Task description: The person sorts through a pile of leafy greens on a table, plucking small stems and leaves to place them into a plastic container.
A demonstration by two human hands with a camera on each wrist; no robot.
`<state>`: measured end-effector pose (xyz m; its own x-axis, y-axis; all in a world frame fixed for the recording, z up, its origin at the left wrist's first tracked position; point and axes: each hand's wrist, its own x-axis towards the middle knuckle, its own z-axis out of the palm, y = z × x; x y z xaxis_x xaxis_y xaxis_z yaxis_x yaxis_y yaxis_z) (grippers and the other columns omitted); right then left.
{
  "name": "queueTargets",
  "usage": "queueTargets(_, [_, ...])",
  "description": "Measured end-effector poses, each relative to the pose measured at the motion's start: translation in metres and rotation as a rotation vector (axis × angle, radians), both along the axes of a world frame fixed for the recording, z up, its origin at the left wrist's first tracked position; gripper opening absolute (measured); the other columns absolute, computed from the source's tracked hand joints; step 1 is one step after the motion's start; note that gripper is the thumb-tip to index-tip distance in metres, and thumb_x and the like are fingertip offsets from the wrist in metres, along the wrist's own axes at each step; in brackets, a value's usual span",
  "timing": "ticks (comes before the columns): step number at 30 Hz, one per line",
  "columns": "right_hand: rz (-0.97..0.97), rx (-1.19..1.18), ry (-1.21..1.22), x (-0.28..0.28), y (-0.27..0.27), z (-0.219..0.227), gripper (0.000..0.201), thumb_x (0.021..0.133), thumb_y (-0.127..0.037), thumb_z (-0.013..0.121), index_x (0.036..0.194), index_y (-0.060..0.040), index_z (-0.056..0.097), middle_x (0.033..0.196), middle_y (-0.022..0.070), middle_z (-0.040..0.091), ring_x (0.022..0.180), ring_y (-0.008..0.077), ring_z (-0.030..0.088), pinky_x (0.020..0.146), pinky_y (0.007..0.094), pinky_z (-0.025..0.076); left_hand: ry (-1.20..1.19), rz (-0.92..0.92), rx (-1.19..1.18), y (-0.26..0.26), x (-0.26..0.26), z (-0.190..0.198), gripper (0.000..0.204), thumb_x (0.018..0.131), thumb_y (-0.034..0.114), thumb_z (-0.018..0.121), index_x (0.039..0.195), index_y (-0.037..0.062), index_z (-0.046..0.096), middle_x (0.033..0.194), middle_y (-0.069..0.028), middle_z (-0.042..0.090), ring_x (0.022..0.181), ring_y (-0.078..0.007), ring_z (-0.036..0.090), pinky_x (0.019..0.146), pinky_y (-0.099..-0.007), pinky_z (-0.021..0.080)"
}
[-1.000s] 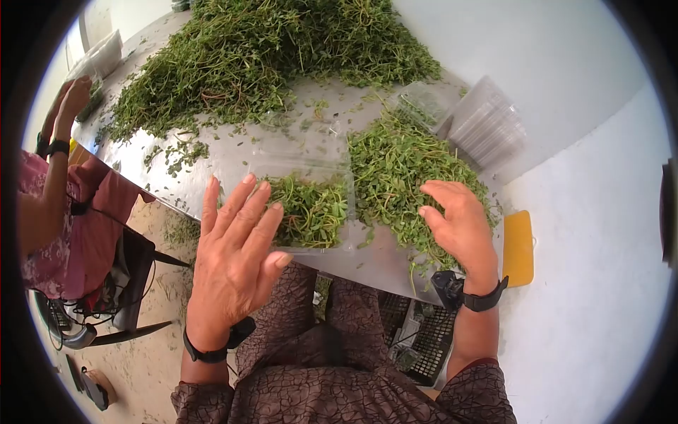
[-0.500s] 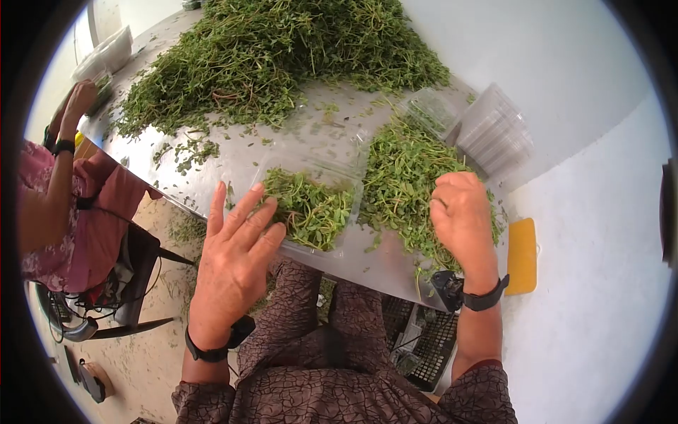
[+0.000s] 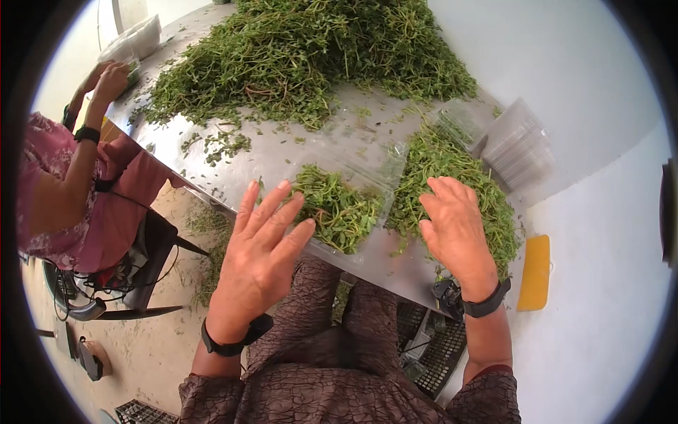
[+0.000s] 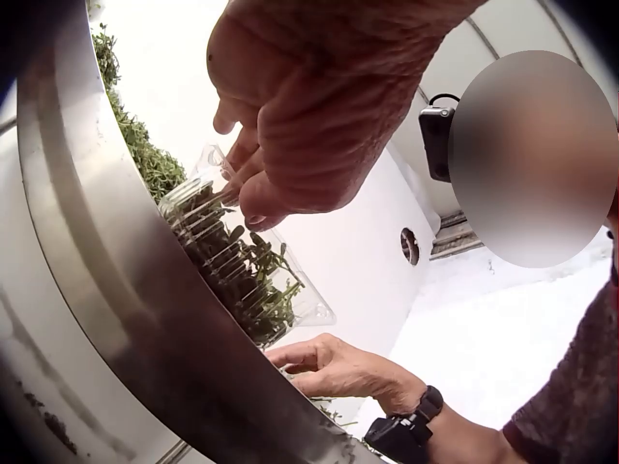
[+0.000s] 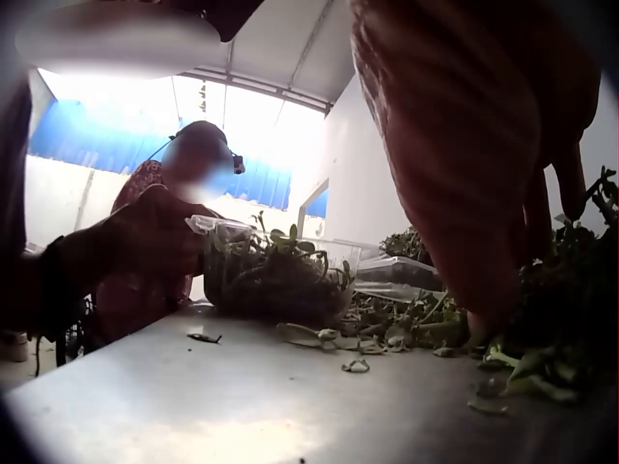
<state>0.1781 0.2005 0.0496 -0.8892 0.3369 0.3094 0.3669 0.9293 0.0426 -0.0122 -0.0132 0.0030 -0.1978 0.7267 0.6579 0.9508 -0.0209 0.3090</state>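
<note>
A clear plastic clamshell box (image 3: 385,212) stands at the table's near edge, its lid folded back, with leafy green sprigs (image 3: 339,212) inside. My left hand (image 3: 258,261) lies at the box's left side, fingers spread and mostly straight; in the left wrist view its fingertips are right at the box's rim. To the right, my right hand (image 3: 455,230) is over a smaller heap of loose greens (image 3: 438,159), fingers loosely bent. The right wrist view shows that hand's fingers (image 5: 571,184) pointing down into the greens, tips partly hidden.
A large mound of greens (image 3: 311,56) covers the back of the metal table (image 3: 282,145). Stacked clear boxes (image 3: 519,145) stand by the wall at right, near a yellow board (image 3: 534,272). Another person (image 3: 70,184) sits at the left, hands on greens. Black crates (image 3: 431,353) sit below.
My right hand went from loosely bent to tightly curled above the heap, then its fingers loosened and reached left. My left hand stays at the box. The head view has shifted.
</note>
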Motion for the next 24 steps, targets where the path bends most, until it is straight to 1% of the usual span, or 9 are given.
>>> queueTargets(7, [-0.014,0.046,-0.024,-0.002,0.007,-0.004,0.012,0.064,0.001,0.070,0.076,0.0043,0.068,0.111,0.0212,0.063,0.116,0.0361,0.053,0.101,0.0460,0.039,0.037,-0.008,-0.003,0.001,0.000,0.000,0.030,0.072,-0.006,0.065,0.101,0.0030,0.066,0.121,-0.0180,0.063,0.128,-0.0353,0.052,0.113,-0.0580,0.033])
queueTargets(10, [-0.001,0.013,0.125,0.004,0.015,0.001,0.010,0.066,0.004,0.065,0.076,0.0050,0.067,0.106,0.0192,0.066,0.108,0.0352,0.058,0.095,0.0452,0.045,0.029,-0.009,0.001,0.000,0.001,0.002,0.029,0.072,-0.005,0.066,0.100,0.0023,0.066,0.121,-0.0183,0.064,0.128,-0.0354,0.053,0.112,-0.0575,0.034])
queueTargets(12, [-0.024,-0.144,0.385,0.010,0.018,0.003,0.012,0.068,0.006,0.061,0.079,0.0067,0.067,0.097,0.0180,0.068,0.091,0.0345,0.064,0.080,0.0407,0.051,0.012,-0.007,0.001,0.000,0.002,0.001,0.028,0.072,-0.005,0.067,0.099,0.0015,0.066,0.120,-0.0185,0.064,0.128,-0.0354,0.053,0.112,-0.0573,0.034])
queueTargets(13, [-0.031,-0.137,0.385,0.012,0.019,0.004,0.012,0.068,0.006,0.061,0.079,0.0067,0.067,0.097,0.0180,0.068,0.091,0.0345,0.064,0.080,0.0407,0.051,0.011,-0.015,0.006,0.000,0.002,0.001,0.028,0.072,-0.005,0.067,0.099,0.0015,0.066,0.120,-0.0185,0.064,0.128,-0.0354,0.053,0.112,-0.0573,0.034])
queueTargets(15, [-0.057,-0.223,0.530,0.017,0.021,0.007,0.010,0.076,0.005,0.061,0.084,0.0082,0.066,0.082,0.0114,0.068,0.069,0.0227,0.063,0.062,0.0316,0.050,-0.034,-0.006,-0.002,0.001,0.003,0.001,0.033,0.068,-0.012,0.065,0.099,0.0018,0.066,0.125,-0.0158,0.063,0.130,-0.0362,0.051,0.113,-0.0579,0.033])
queueTargets(16, [-0.061,-0.217,0.530,0.020,0.019,0.009,0.010,0.076,0.005,0.061,0.084,0.0082,0.066,0.082,0.0114,0.068,0.069,0.0227,0.063,0.062,0.0316,0.050,-0.035,-0.011,0.003,0.001,0.004,0.000,0.033,0.068,-0.012,0.065,0.099,0.0018,0.066,0.125,-0.0158,0.063,0.130,-0.0362,0.051,0.113,-0.0579,0.033])
queueTargets(18, [-0.302,-0.678,0.609,0.024,0.012,0.016,0.010,0.084,0.000,0.064,0.089,0.0074,0.066,0.077,0.0034,0.064,0.064,0.0085,0.055,0.056,0.0241,0.044,-0.042,-0.007,0.008,0.002,0.004,0.000,0.033,0.069,-0.012,0.065,0.099,0.0017,0.067,0.125,-0.0157,0.063,0.130,-0.0362,0.051,0.113,-0.0577,0.033])
queueTargets(21, [-0.264,-0.788,0.681,0.026,0.012,0.020,0.012,0.090,-0.004,0.063,0.093,0.0062,0.067,0.075,-0.0015,0.059,0.066,0.0015,0.048,0.054,0.0212,0.039,-0.048,-0.006,0.012,0.003,0.005,-0.002,0.032,0.069,-0.011,0.065,0.098,0.0011,0.067,0.125,-0.0157,0.063,0.130,-0.0360,0.051,0.114,-0.0577,0.033])
queueTargets(24, [-0.295,-0.763,0.735,0.025,0.011,0.028,0.013,0.092,-0.005,0.061,0.094,0.0050,0.069,0.078,0.0006,0.063,0.066,0.0026,0.052,0.056,0.0210,0.044,-0.052,0.001,0.002,0.002,0.007,0.001,0.031,0.070,-0.011,0.065,0.099,0.0005,0.068,0.125,-0.0156,0.063,0.130,-0.0361,0.052,0.113,-0.0576,0.033])
